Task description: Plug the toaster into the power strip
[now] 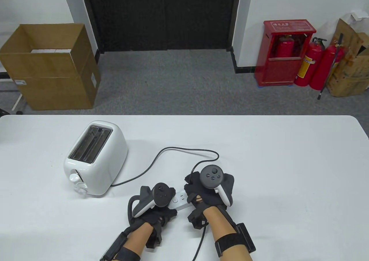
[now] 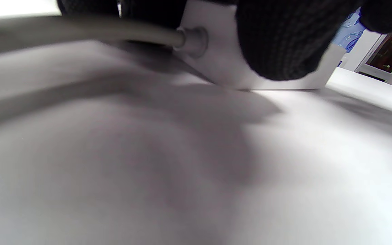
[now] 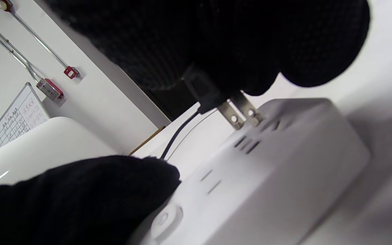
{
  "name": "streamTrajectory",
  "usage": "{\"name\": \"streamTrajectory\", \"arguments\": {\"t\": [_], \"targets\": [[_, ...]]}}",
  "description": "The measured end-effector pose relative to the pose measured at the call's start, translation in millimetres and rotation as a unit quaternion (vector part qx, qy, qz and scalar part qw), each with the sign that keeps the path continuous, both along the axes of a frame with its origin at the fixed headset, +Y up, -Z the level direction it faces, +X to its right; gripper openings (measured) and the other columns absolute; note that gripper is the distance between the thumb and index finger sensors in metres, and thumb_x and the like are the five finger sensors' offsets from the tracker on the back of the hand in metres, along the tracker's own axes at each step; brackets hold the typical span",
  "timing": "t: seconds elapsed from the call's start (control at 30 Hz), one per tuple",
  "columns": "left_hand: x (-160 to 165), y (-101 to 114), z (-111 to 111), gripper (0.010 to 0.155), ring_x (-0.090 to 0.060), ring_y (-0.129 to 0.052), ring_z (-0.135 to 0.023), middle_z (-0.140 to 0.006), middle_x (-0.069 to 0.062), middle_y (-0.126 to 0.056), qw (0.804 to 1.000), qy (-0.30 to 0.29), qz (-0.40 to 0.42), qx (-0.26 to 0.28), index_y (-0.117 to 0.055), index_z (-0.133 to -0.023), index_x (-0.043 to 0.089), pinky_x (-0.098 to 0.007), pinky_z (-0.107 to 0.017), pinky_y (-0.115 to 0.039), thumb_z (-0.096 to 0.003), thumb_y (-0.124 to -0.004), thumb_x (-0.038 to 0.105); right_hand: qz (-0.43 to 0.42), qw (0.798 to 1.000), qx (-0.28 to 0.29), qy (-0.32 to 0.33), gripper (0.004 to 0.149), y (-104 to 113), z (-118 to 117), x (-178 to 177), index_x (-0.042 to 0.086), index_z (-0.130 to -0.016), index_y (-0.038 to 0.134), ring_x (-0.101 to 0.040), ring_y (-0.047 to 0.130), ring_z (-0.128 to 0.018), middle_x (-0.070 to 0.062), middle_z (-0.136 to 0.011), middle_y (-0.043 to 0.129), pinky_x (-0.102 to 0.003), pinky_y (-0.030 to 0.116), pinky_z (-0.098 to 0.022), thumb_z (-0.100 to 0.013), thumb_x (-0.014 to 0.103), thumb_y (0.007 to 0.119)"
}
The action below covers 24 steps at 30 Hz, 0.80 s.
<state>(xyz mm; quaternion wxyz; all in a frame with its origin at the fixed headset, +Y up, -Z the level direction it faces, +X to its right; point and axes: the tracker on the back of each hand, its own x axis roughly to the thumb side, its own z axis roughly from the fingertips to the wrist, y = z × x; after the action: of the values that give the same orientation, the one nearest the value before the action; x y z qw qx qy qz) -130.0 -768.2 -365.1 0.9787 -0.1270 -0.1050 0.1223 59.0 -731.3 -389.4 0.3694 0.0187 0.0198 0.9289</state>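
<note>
A white two-slot toaster (image 1: 95, 158) stands on the white table (image 1: 288, 171) at the left. Its black cord (image 1: 173, 150) curves right to my right hand (image 1: 209, 190). That hand grips the black plug (image 3: 204, 93); the two metal prongs (image 3: 240, 112) touch the end slots of the white power strip (image 3: 264, 177), tips just at the openings. The strip (image 1: 180, 201) lies between my hands. My left hand (image 1: 157, 202) holds its cable end down; the left wrist view shows the fingers (image 2: 277, 44) on the strip (image 2: 223, 58) beside its grey cable (image 2: 80, 32).
The toaster's body (image 3: 39, 146) shows behind the strip in the right wrist view. A cardboard box (image 1: 49, 68) and a red extinguisher cabinet (image 1: 284, 53) stand on the floor beyond the table. The strip's round button (image 3: 162, 217) sits near my left glove.
</note>
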Motion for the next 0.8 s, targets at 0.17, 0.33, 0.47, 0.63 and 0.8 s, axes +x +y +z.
{"name": "streamTrajectory", "arguments": {"t": [0.17,0.33,0.47,0.63,0.8], "targets": [[-0.3,0.0,-0.1,0.080,-0.023,-0.073,-0.096,-0.108,0.004,-0.066,1.000,0.000,0.000,0.001,-0.048,-0.106,0.033,-0.052,-0.072,-0.066,-0.0392,-0.088,0.050,-0.002,1.000,0.013,-0.016,0.039,-5.1,3.0,-1.9,0.021,-0.071,0.081,-0.036,0.100,-0.051,-0.004,-0.067,0.094,-0.043,0.090,-0.028,-0.035,0.031,0.090],[-0.3,-0.3,0.3,0.080,-0.023,-0.074,-0.095,-0.107,0.004,-0.067,1.000,0.000,-0.002,0.008,-0.048,-0.105,0.032,-0.052,-0.072,-0.066,-0.0391,-0.088,0.052,-0.010,0.999,0.032,-0.031,0.038,-7.6,7.3,-1.9,0.020,-0.069,0.082,-0.037,0.099,-0.053,-0.004,-0.066,0.096,-0.048,0.087,-0.033,-0.034,0.032,0.090],[-0.5,-0.2,-0.1,0.080,-0.022,-0.074,-0.095,-0.107,0.004,-0.067,1.000,0.001,-0.004,0.008,-0.048,-0.105,0.033,-0.053,-0.072,-0.066,-0.0388,-0.088,0.052,-0.004,0.998,0.042,-0.049,0.038,-7.4,10.0,-2.2,0.018,-0.068,0.084,-0.036,0.099,-0.053,-0.004,-0.062,0.099,-0.050,0.086,-0.034,-0.034,0.034,0.091],[-0.6,-0.2,-0.2,0.080,-0.022,-0.075,-0.095,-0.107,0.005,-0.068,1.000,0.002,-0.003,0.007,-0.048,-0.105,0.033,-0.053,-0.072,-0.066,-0.0384,-0.088,0.053,0.015,0.995,0.070,-0.069,0.038,-9.2,10.4,-7.7,0.018,-0.068,0.084,-0.036,0.099,-0.052,-0.004,-0.062,0.100,-0.049,0.085,-0.033,-0.033,0.033,0.091],[0.0,-0.4,0.3,0.080,-0.022,-0.075,-0.095,-0.107,0.005,-0.068,1.000,0.003,-0.008,0.011,-0.048,-0.105,0.033,-0.053,-0.072,-0.066,-0.0387,-0.087,0.053,0.037,0.994,0.075,-0.069,0.040,-11.7,10.9,-11.3,0.017,-0.068,0.084,-0.035,0.099,-0.049,-0.004,-0.061,0.100,-0.049,0.085,-0.032,-0.033,0.035,0.091]]}}
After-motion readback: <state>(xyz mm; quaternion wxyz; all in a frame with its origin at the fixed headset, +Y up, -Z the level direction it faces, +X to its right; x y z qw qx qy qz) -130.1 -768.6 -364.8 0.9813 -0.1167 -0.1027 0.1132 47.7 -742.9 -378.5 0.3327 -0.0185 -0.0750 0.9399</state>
